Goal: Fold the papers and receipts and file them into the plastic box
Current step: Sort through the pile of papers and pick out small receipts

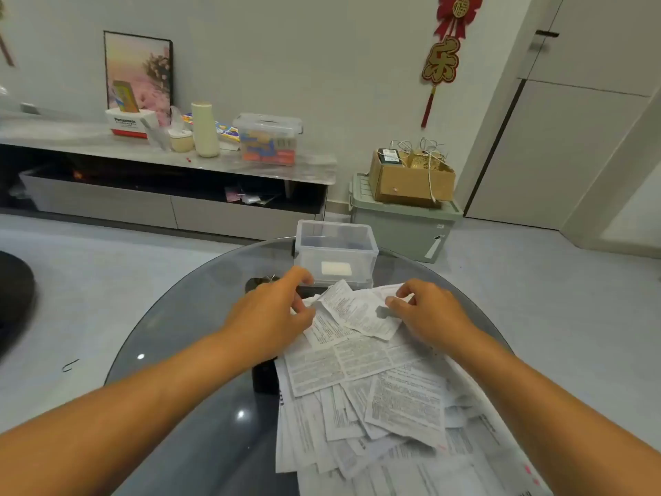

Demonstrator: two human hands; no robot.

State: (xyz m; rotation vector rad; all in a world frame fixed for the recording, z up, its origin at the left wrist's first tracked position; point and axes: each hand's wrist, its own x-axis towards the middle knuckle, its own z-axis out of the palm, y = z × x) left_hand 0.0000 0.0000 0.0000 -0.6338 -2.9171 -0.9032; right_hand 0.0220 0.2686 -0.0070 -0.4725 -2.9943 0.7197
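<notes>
**Hands on a receipt, clear box at the far edge**

The round dark glass surface (200,316) carries all task items. A loose pile of papers (386,406) covers its near right portion, with sheets overlapping at mixed angles.

The clear plastic box (336,250) stands open at the far edge of the surface, just beyond the pile. It holds one small white folded item (336,268) lying flat on its floor; a dark shape farther back inside cannot be identified.

One receipt (357,309) lies at the far end of the pile, creased and partly raised. The left hand (272,313) pinches its left edge with curled fingers. The right hand (429,309) pinches its right edge between thumb and fingertips.

A small dark object (265,379) lies on the surface beside the left forearm, touching the pile's left edge.
</notes>
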